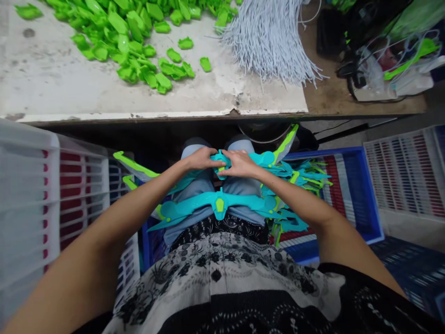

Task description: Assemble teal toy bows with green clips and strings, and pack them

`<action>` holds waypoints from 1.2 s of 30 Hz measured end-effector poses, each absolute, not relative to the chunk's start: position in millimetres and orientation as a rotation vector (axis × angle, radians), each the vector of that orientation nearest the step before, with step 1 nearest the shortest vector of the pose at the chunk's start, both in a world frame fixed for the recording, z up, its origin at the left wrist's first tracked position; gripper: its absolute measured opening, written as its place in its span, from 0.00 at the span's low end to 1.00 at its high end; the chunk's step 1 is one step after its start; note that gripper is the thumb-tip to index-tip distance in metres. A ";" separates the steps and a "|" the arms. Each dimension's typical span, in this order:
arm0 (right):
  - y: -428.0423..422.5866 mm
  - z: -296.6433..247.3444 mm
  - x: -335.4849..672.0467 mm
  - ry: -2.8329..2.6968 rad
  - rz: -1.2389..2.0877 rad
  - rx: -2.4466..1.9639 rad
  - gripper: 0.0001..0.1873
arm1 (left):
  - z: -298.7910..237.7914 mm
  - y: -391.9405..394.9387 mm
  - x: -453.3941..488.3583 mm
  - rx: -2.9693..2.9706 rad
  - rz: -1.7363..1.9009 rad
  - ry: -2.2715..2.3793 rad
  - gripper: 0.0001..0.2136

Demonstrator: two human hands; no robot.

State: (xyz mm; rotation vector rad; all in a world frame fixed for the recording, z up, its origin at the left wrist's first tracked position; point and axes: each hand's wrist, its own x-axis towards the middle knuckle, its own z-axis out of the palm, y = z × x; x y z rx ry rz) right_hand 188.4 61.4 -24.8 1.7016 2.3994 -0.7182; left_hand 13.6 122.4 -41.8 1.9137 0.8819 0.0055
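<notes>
My left hand and my right hand are closed around the middle of a teal toy bow with lime-green and grey tips, held above my knees. The fingertips of both hands meet at its centre, around a small green piece. Across my lap, closer to my body, rests a second teal toy bow with a green piece at its centre. My forearms cover parts of both bows. What the fingers press on underneath is hidden.
A worktable ahead bears a heap of green plastic pieces and a bundle of pale cords. A blue crate with teal and green parts stands at right; a white basket stands at left.
</notes>
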 end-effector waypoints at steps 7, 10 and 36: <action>74.8 -24.9 180.4 2.335 -0.759 1.785 0.35 | -44.2 125.8 11.8 1.926 0.011 0.927 0.23; 79.4 -21.9 184.0 2.313 -0.849 1.663 0.32 | -45.5 124.7 10.0 1.880 0.040 0.901 0.22; 12.7 -34.7 222.7 2.935 -0.504 1.595 0.20 | -28.6 1.0 -25.4 2.731 0.386 1.064 0.19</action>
